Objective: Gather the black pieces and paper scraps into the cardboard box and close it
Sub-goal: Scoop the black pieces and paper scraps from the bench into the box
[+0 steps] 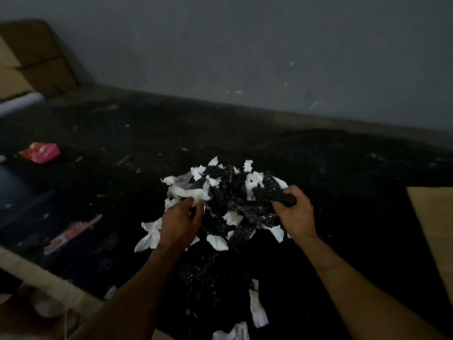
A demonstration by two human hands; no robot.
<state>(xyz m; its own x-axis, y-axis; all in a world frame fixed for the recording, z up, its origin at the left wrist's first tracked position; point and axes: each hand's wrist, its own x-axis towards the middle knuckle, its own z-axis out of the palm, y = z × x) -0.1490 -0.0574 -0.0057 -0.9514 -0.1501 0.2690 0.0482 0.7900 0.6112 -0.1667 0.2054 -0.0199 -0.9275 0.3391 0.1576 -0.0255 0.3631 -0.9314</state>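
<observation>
Both hands work a mixed heap on the dark floor (343, 168). Left hand (180, 223) fingers pinch white paper scraps (186, 193); right hand (295, 215) fingers are clamped on black pieces (274, 195). Cardboard box (31, 57) stands well apart, far left.

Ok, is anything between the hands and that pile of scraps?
Nothing visible. Both hands are already on the pile: the left hand at its left edge among white paper, the right hand gripping a black piece on its right side.
</observation>
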